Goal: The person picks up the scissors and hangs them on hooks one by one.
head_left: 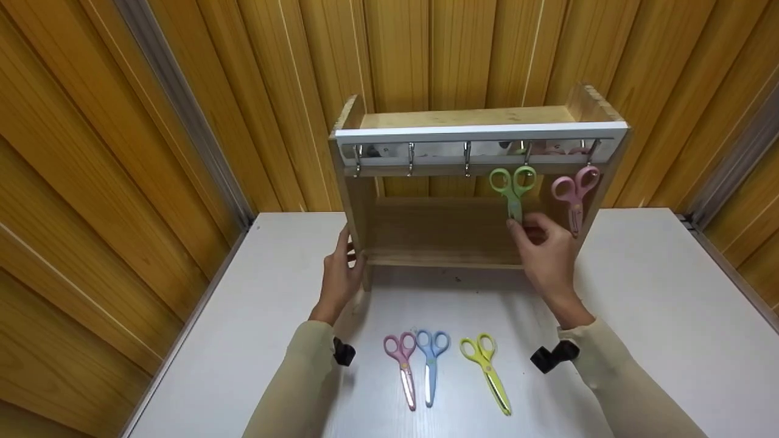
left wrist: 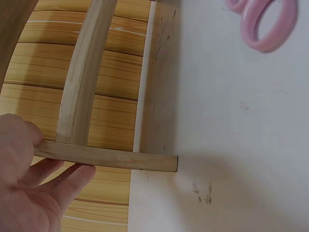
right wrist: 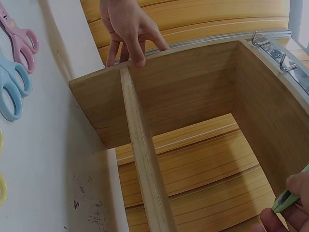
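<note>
One pr of green scissors [head_left: 514,193], handles up, is pinched at the blade end btwn thumb & fingers of the R hand [head_left: 551,249], which sits just below; one loop is at the 4th hook [head_left: 527,152] from L on a wooden rack [head_left: 468,117]. L hand [head_left: 342,274] grips the side panel [left wrist: 120,158], thumb inside, fingers outside. Hung pink pr [head_left: 571,196] is just R of the green. Pink pr [head_left: 405,367], w/ dark mark nr pivot too small to read, blue pr [head_left: 431,362] & yellow pr [head_left: 489,369] lie on the white table [head_left: 286,274].
</note>
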The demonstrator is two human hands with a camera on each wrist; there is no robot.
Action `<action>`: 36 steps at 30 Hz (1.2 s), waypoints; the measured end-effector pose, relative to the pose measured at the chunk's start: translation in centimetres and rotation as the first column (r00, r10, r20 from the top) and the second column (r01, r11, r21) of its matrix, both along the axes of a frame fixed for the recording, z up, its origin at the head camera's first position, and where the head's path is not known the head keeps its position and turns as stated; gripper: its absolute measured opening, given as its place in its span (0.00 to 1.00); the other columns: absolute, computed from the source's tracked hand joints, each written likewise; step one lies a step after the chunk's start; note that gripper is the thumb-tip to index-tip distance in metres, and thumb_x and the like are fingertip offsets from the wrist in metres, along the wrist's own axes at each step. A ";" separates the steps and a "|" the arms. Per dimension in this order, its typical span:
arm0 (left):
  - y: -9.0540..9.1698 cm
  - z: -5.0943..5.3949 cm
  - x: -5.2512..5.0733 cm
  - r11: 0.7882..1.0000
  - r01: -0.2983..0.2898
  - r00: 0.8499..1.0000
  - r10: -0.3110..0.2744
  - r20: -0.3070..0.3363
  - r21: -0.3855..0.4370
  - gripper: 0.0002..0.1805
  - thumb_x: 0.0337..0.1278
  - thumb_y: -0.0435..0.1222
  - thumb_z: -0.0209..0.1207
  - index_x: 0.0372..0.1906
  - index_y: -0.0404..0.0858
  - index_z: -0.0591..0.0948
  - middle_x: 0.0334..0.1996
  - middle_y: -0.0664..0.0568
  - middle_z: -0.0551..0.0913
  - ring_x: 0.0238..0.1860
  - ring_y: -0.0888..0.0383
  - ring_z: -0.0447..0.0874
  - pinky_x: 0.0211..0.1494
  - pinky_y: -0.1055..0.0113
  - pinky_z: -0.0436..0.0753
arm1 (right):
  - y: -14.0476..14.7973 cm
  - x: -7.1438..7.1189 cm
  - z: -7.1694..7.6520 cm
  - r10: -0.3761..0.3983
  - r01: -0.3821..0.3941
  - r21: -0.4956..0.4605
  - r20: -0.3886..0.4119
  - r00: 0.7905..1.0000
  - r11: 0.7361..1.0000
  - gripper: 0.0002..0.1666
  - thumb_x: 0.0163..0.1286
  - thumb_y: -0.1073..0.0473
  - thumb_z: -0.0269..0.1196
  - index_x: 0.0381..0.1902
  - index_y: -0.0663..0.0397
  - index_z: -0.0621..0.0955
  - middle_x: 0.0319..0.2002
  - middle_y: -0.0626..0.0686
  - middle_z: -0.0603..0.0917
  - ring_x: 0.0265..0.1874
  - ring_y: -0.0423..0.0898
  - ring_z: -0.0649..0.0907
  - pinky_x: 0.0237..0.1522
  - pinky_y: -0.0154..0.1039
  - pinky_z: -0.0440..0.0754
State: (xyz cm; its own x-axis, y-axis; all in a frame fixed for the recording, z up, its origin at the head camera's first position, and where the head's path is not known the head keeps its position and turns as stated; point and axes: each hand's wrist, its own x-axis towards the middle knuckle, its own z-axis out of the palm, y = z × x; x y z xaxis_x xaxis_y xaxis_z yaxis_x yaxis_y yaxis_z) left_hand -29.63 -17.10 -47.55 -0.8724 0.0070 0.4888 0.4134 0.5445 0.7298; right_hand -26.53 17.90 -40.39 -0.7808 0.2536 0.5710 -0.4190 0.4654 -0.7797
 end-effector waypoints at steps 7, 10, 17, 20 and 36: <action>0.0 0.1 0.1 1.000 0.003 1.000 -0.003 0.008 0.002 0.38 0.72 0.27 0.58 0.81 0.46 0.58 0.66 0.37 0.78 0.53 0.42 0.87 0.49 0.56 0.90 | 0.0 0.0 0.0 0.003 -0.003 -0.004 -0.003 1.000 1.000 0.12 0.71 0.58 0.69 0.40 0.64 0.86 0.35 0.56 0.88 0.31 0.39 0.82 0.33 0.21 0.78; 0.0 0.1 0.1 1.000 0.002 1.000 -0.002 0.007 0.003 0.38 0.72 0.27 0.58 0.81 0.45 0.58 0.65 0.36 0.78 0.53 0.41 0.87 0.49 0.55 0.90 | 0.0 0.0 0.0 0.006 -0.006 -0.003 -0.006 1.000 1.000 0.12 0.71 0.58 0.69 0.40 0.64 0.86 0.35 0.56 0.88 0.31 0.39 0.82 0.33 0.21 0.78; 0.0 0.0 0.0 1.000 0.001 1.000 -0.001 -0.001 0.004 0.39 0.71 0.26 0.58 0.81 0.44 0.58 0.65 0.35 0.78 0.52 0.40 0.87 0.49 0.54 0.90 | 0.1 0.1 -0.1 0.012 -0.012 -0.009 0.004 1.000 1.000 0.13 0.71 0.57 0.69 0.41 0.64 0.86 0.36 0.56 0.88 0.31 0.39 0.82 0.33 0.21 0.78; 0.1 0.0 0.0 1.000 -0.007 1.000 0.007 -0.001 -0.012 0.39 0.71 0.27 0.58 0.81 0.44 0.58 0.65 0.35 0.78 0.53 0.40 0.87 0.49 0.54 0.90 | 0.2 0.1 -0.1 0.025 -0.025 -0.022 0.000 1.000 0.999 0.13 0.71 0.57 0.69 0.41 0.65 0.86 0.36 0.56 0.88 0.31 0.38 0.83 0.33 0.21 0.79; 0.1 0.1 0.1 1.000 -0.012 1.000 0.012 0.011 -0.007 0.38 0.72 0.27 0.58 0.81 0.45 0.58 0.65 0.36 0.79 0.52 0.41 0.87 0.50 0.54 0.90 | 0.2 0.3 -0.1 0.025 -0.026 -0.030 -0.009 1.000 0.999 0.12 0.70 0.57 0.71 0.40 0.63 0.87 0.36 0.56 0.88 0.30 0.36 0.82 0.32 0.20 0.78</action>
State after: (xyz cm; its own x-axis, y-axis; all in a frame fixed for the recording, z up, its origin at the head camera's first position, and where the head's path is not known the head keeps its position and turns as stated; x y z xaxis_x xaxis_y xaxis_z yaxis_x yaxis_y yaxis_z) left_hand -29.55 -16.99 -47.46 -0.8778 -0.0007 0.4790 0.3984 0.5543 0.7308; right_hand -26.23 18.06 -40.48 -0.7825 0.2507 0.5699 -0.4368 0.4311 -0.7895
